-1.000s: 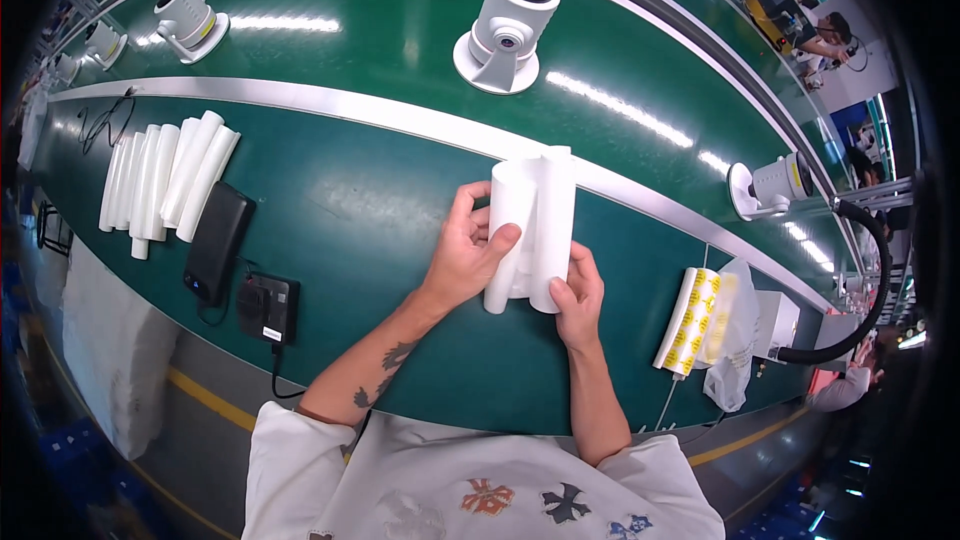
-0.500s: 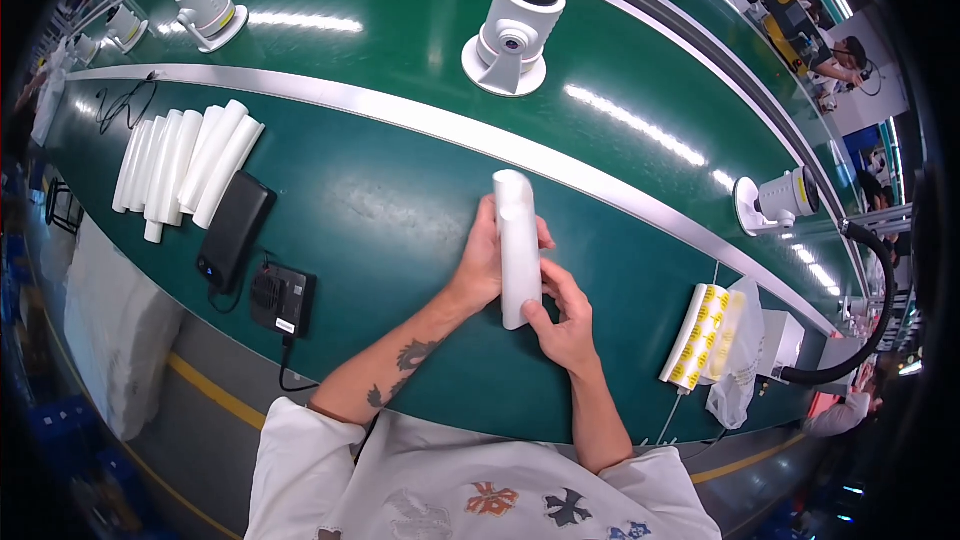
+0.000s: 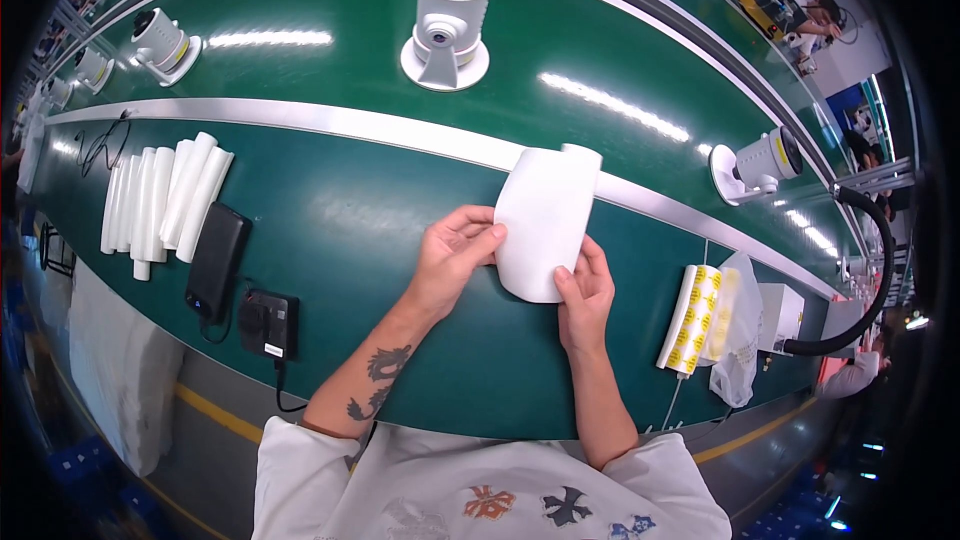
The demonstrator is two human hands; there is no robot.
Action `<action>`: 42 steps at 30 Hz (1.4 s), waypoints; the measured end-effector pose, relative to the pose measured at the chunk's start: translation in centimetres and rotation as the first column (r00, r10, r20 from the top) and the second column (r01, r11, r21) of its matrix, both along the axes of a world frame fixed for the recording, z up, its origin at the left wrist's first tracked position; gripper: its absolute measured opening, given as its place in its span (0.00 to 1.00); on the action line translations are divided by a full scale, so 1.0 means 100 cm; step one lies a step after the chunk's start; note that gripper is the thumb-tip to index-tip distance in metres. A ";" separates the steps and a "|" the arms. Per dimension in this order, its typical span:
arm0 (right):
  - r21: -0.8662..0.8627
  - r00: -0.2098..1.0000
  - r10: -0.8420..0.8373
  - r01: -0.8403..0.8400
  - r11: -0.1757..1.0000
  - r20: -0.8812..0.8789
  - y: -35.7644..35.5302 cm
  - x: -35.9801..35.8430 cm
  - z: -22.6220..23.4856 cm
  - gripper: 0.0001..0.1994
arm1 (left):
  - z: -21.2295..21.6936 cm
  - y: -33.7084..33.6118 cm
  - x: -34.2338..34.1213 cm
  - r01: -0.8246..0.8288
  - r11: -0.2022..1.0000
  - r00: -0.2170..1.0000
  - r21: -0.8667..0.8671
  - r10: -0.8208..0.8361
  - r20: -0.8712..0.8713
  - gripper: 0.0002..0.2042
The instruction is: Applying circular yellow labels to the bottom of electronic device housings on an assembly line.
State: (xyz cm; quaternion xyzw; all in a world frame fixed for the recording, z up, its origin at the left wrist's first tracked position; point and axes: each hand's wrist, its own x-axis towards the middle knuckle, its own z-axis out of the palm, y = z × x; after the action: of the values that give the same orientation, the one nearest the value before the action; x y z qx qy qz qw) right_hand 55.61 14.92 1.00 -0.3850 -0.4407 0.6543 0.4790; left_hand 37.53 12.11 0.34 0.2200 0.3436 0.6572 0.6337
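A white sheet, plain on the side I see, is spread out between my hands above the green work table. Its right side is still curled into a roll. My left hand pinches the left edge between thumb and fingers. Lower down, my right hand grips the rolled side near its bottom corner, thumb in front and fingers behind. Several rolled white sheets lie side by side at the left of the table.
A black power bank and a small black box with a cable lie left. A yellow-printed roll and plastic bag lie right. Beyond a pale rail, white camera-like devices stand on a green surface. A black hose curves at right.
The white roll has been partly unrolled into a wide sheet, my left hand drawing its edge leftward. My right hand has risen slightly. The surroundings have shifted left in the view.
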 end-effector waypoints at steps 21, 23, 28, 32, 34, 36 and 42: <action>0.585 0.859 -0.300 0.001 0.811 0.414 0.003 -0.001 -0.013 0.36 | -0.010 -0.006 0.001 0.047 0.999 0.994 0.010 -0.048 0.094 0.22; 0.597 0.832 -0.315 -0.023 0.802 0.457 0.004 0.002 -0.014 0.34 | -0.009 -0.005 0.002 0.077 0.996 0.993 0.037 -0.080 0.084 0.22; 0.594 0.866 -0.309 0.018 0.804 0.392 0.002 -0.001 -0.012 0.32 | -0.010 -0.005 0.001 0.073 0.997 0.990 0.018 -0.075 0.116 0.21; 0.677 0.797 -0.392 -0.029 0.735 0.459 0.000 0.001 -0.010 0.22 | -0.006 -0.003 0.002 0.044 0.998 0.994 0.050 -0.049 0.095 0.24; 0.726 0.782 -0.428 -0.046 0.686 0.453 -0.002 -0.002 -0.010 0.17 | 0.004 -0.002 0.005 0.028 0.999 0.989 0.034 -0.033 0.144 0.23; 0.785 0.764 -0.472 -0.072 0.615 0.440 -0.006 -0.006 -0.008 0.12 | 0.006 -0.002 0.010 0.013 1.000 0.981 0.019 -0.017 0.193 0.23; 0.658 0.846 -0.346 -0.008 0.753 0.407 -0.009 -0.003 -0.004 0.12 | -0.004 -0.004 0.007 -0.005 0.985 0.999 -0.170 -0.004 -0.051 0.25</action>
State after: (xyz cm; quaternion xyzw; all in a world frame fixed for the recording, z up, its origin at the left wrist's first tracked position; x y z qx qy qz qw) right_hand 55.34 13.99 0.60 -0.3966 -0.7067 0.2934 0.5071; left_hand 38.25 11.75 -0.06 0.1819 0.4145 0.6198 0.6410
